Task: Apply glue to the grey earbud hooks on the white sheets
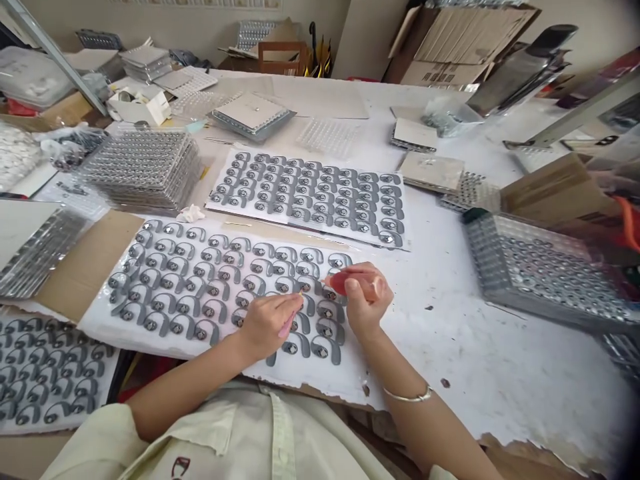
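My right hand (367,315) is wrapped round a small red squeeze bottle (345,280), whose thin nozzle points left over the parts. My left hand (270,321) is pinched on a thin stick, of which only a yellowish tip (301,293) shows. Something pink (287,327) shows under its fingers; I cannot make out what. Both hands are over the right half of a white sheet (107,317) bearing rows of grey hook-shaped parts (215,310), each with a small round metallic piece. My left hand hides some of these parts.
Behind lies a second sheet with similar grey parts (300,193). Stacked clear trays (140,167) stand at the back left, and another tray stack (545,273) at the right. More grey parts (45,373) lie on a lower sheet at left. Cardboard boxes (450,47) stand at the back right.
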Demonstrator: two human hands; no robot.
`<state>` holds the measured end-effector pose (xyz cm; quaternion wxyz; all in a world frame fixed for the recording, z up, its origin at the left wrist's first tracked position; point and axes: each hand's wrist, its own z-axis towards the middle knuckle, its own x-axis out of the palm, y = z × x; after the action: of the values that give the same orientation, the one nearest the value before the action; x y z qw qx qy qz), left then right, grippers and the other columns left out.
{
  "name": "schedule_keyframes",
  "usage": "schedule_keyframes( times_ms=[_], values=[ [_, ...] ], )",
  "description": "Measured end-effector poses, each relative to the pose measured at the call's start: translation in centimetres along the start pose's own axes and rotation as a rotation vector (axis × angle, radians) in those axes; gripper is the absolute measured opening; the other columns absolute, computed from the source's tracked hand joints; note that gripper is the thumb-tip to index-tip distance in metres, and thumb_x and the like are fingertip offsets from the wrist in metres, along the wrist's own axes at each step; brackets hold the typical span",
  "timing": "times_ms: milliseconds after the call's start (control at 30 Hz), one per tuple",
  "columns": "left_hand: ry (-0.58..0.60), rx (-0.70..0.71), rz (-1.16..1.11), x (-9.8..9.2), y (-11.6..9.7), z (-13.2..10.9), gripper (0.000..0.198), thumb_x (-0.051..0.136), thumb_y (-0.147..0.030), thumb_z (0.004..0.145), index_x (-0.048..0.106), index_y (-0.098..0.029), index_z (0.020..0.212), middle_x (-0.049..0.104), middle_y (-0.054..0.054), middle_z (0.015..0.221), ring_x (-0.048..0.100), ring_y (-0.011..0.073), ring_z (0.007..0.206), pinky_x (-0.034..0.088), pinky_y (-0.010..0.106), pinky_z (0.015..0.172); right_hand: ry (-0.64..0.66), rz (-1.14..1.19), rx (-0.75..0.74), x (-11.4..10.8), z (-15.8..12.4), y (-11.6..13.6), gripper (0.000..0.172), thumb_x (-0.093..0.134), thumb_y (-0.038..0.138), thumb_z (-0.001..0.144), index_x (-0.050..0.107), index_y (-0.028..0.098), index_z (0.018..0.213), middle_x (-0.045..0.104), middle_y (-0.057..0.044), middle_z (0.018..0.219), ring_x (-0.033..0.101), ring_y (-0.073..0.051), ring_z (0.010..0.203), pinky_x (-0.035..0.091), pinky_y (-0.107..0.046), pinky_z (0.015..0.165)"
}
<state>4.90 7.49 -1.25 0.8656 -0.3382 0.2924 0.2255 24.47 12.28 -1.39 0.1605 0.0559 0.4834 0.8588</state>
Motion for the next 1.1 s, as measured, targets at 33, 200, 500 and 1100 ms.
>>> schedule_keyframes(
  times_ms=[33, 200, 500, 1100],
  values=[
    [0.005, -0.006, 0.012, 0.0, 0.0, -0.1, 0.029, 0.048, -0.001, 0.082, 0.063, -0.013, 0.105, 0.073, 0.008, 0.097, 0.071, 0.0177, 0.088, 0.061, 0.029, 0.078, -0.004, 0.009, -0.002, 0.0, 0.0, 0.0, 0.027, 0.066, 0.044, 0.078, 0.064, 0.018, 0.082, 0.061, -0.003, 0.077, 0.059, -0.016, 0.067, 0.048, -0.032, 0.064],
    [0.035, -0.035, 0.025, 0.5, -0.3, -0.5, 0.03, 0.047, -0.002, 0.083, 0.062, -0.012, 0.107, 0.073, 0.009, 0.101, 0.07, 0.0182, 0.091, 0.061, 0.03, 0.08, -0.024, 0.035, 0.002, 0.0, 0.0, 0.2, 0.025, 0.067, 0.041, 0.078, 0.064, 0.017, 0.082, 0.06, -0.003, 0.077, 0.06, -0.017, 0.067, 0.047, -0.03, 0.061],
    [-0.006, -0.087, -0.004, 0.1, -0.8, 0.1, 0.025, 0.047, -0.005, 0.086, 0.061, -0.015, 0.103, 0.074, 0.006, 0.095, 0.071, 0.0153, 0.085, 0.061, 0.025, 0.076, -0.026, -0.009, -0.059, 0.1, 0.2, 0.6, 0.024, 0.066, 0.042, 0.079, 0.063, 0.017, 0.081, 0.061, -0.004, 0.075, 0.059, -0.016, 0.065, 0.048, -0.031, 0.059],
    [0.188, 0.002, 0.151, 0.3, -1.5, 0.2, 0.03, 0.044, -0.006, 0.073, 0.062, -0.01, 0.097, 0.072, 0.01, 0.102, 0.071, 0.0205, 0.071, 0.059, 0.034, 0.056, 0.173, -0.116, -0.167, 0.7, -0.5, 0.5, 0.016, 0.068, 0.034, 0.079, 0.062, 0.019, 0.083, 0.062, -0.003, 0.075, 0.058, -0.017, 0.066, 0.048, -0.033, 0.06]
  ],
)
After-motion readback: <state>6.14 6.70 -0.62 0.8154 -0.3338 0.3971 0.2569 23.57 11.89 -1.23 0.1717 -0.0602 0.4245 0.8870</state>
